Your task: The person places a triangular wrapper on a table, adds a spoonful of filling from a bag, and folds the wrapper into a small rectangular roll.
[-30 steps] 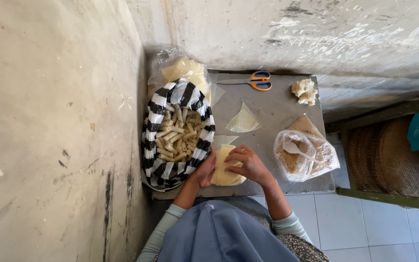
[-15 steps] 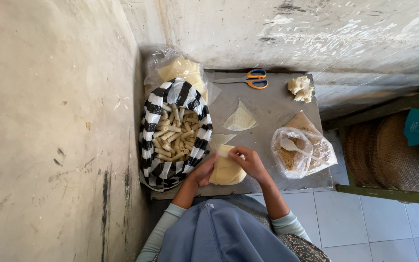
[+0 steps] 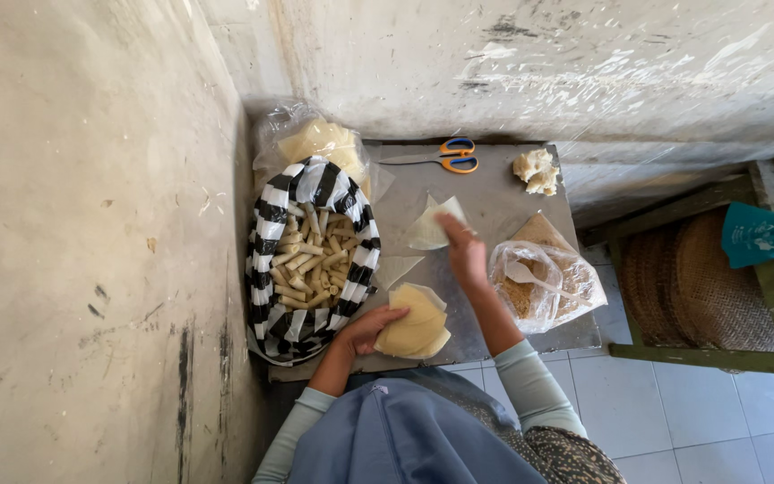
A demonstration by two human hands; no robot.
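My left hand [image 3: 371,328] rests flat-fingered against the stack of pastry sheets [image 3: 414,328] at the table's near edge; my right hand [image 3: 464,251], fingers loosely extended, touches a single folded sheet [image 3: 432,226] farther in (bare grey tabletop [image 3: 494,193] beyond it). The striped basket of rolls [image 3: 311,260] crowds the left, the plastic bag of filling [image 3: 544,285] the right; scissors [image 3: 445,157] lie by the wall.

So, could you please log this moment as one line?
left hand: on stack of pale wrapper sheets | right hand: touching single triangular wrapper | grey tabletop
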